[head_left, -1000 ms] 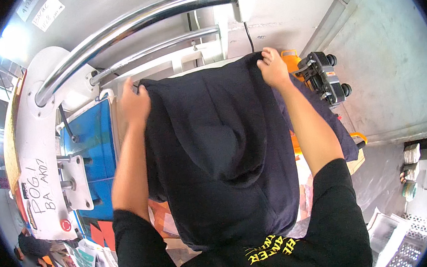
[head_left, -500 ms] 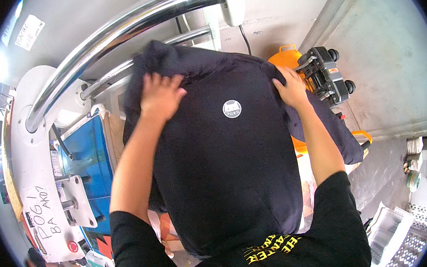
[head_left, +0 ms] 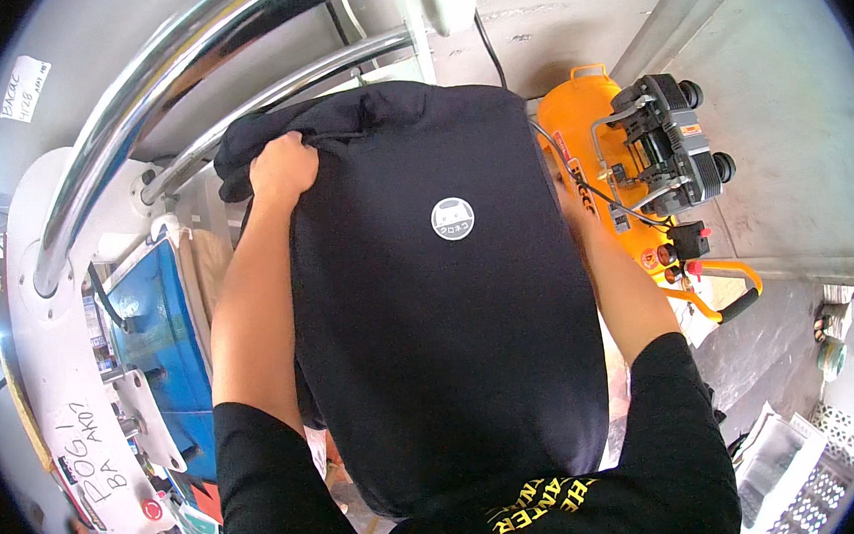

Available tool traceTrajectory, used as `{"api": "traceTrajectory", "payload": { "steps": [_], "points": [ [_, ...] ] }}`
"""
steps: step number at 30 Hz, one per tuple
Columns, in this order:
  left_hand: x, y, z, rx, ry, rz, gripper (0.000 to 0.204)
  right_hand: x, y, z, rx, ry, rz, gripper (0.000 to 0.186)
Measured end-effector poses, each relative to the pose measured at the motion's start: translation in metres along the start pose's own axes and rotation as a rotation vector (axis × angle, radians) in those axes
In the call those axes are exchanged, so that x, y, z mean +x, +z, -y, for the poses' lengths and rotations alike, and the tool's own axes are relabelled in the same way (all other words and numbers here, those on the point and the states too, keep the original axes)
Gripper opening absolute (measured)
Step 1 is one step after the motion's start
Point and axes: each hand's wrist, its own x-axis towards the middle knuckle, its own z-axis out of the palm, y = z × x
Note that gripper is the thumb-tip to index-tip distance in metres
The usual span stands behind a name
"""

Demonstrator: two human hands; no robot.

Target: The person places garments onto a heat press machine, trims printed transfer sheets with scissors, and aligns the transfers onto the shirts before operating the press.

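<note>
A black sweatshirt [head_left: 444, 356] lies spread over a flat support in front of me, with a round white cat-face badge [head_left: 452, 219] on its upper part. At the garment's upper left, where the cloth is bunched, my left hand [head_left: 285, 168] is closed on the fabric. My right hand [head_left: 568, 199] is at the upper right edge, mostly tucked behind the cloth. Its fingers are hidden. The support under the garment is covered.
A thick chrome bar [head_left: 125, 120] curves over the upper left from a white machine arm [head_left: 62, 346]. Beside it stands a blue panel [head_left: 166, 328]. An orange air compressor [head_left: 581, 119] with a black motor sits at the upper right. A clear plastic bin [head_left: 768, 461] stands lower right.
My left hand has gone from spread fingers to a grip on the cloth, slightly leftward. My right hand has slipped behind the right edge. The sleeve there is out of sight, exposing the compressor.
</note>
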Motion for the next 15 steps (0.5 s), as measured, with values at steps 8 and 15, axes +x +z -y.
{"api": "traceTrajectory", "payload": {
  "steps": [8,15],
  "points": [
    [0.001,-0.018,-0.029,0.162,0.038,-0.052,0.041,0.028,-0.030,0.058,-0.688,-1.149,-0.510,0.017],
    [-0.043,0.029,-0.050,-0.335,0.672,-0.141,0.039,-0.108,0.041,0.069,-0.780,-1.627,0.392,0.017]
  ]
}}
